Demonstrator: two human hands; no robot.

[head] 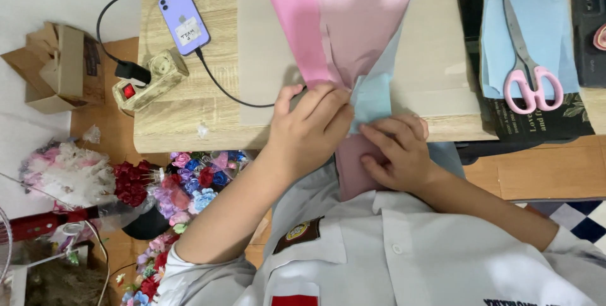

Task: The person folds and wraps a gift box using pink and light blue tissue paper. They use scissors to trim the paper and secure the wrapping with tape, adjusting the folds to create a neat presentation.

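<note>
Both hands (353, 138) on pink wrapping paper (344, 22)

The person wears a white short-sleeved buttoned shirt (404, 249) with a chest emblem patch (298, 233) and a red badge (295, 300).

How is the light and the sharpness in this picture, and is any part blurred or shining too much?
Head view: soft, even light with faint shadows; the left hand and right hand on the pink paper look sharp; the paper's upper part is slightly hazy; no strong glare on the scissors or phone; the table edges look slightly curved.
</note>
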